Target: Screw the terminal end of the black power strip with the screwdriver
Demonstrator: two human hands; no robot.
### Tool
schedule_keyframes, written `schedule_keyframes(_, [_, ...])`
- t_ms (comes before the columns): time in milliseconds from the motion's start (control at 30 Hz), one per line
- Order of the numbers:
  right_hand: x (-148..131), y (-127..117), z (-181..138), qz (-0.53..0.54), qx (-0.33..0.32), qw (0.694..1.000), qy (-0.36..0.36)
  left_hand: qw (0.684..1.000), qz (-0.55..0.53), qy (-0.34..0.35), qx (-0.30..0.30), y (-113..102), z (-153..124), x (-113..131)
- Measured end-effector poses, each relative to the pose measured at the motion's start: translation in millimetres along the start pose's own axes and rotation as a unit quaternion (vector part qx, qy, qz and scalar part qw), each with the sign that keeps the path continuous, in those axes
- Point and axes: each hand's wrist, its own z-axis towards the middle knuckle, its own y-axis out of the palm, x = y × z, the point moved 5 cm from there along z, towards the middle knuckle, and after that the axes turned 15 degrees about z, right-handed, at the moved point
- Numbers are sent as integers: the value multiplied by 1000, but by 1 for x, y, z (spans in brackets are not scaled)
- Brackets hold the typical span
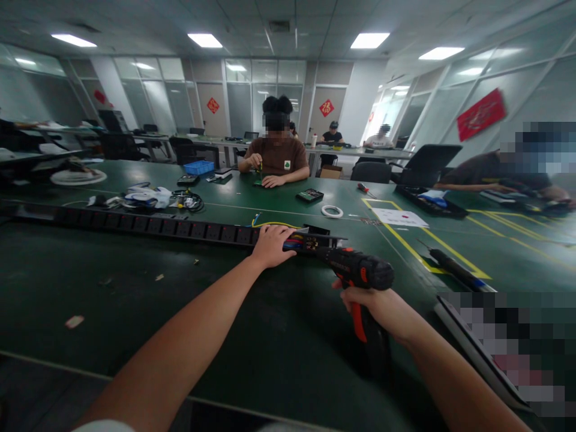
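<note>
A long black power strip (180, 230) with a row of sockets lies across the green table. My left hand (271, 245) is closed over it near its right end, thumb on the near side and fingers on top. Just right of that hand, coloured wires (294, 241) show inside the strip's open end. My right hand (366, 298) grips a black and orange cordless drill (360, 268) by its handle. The drill points left, its front at the strip's right end; whether the bit touches a screw is hidden.
Across the green table (216, 312) a person (276, 150) works on a small part. Behind the strip lie a cable bundle (189, 201), a white tape roll (332, 211) and a black box (310, 195). A long screwdriver (454, 268) lies to the right, near yellow tape.
</note>
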Motion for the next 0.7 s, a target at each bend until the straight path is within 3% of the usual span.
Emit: schedule_keyframes(700, [4,-3,5,-16,-30,999,-21,1000,4,1,1,-2,0,0])
